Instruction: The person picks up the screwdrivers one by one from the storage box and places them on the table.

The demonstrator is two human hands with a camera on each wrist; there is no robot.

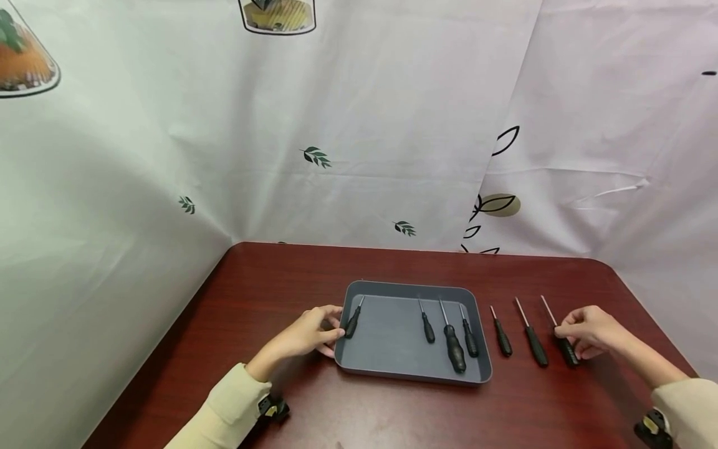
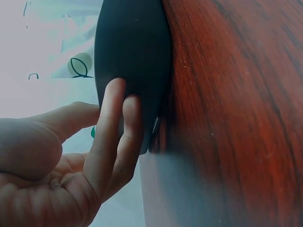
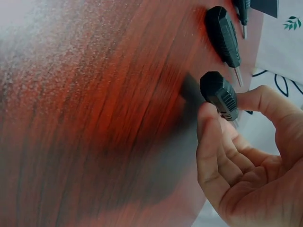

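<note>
Your tally: four screwdrivers (image 1: 455, 352) in the tray (image 1: 387, 337), its left edge pinched by your left hand (image 1: 305, 335), seemingly done; seemingly left, two loose screwdrivers (image 1: 536, 347) right of it, plus a ribbed screwdriver (image 1: 569, 354) pinched by your right hand (image 1: 594, 330).

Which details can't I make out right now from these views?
Head view: tip shapes of the screwdrivers, too small.
Head view: top of the yellow food picture, cut off by the upper edge.
Left wrist view: inside of the tray, hidden by its own side wall.
Right wrist view: most of the shaft of the held screwdriver, hidden by its handle and the right hand.
</note>
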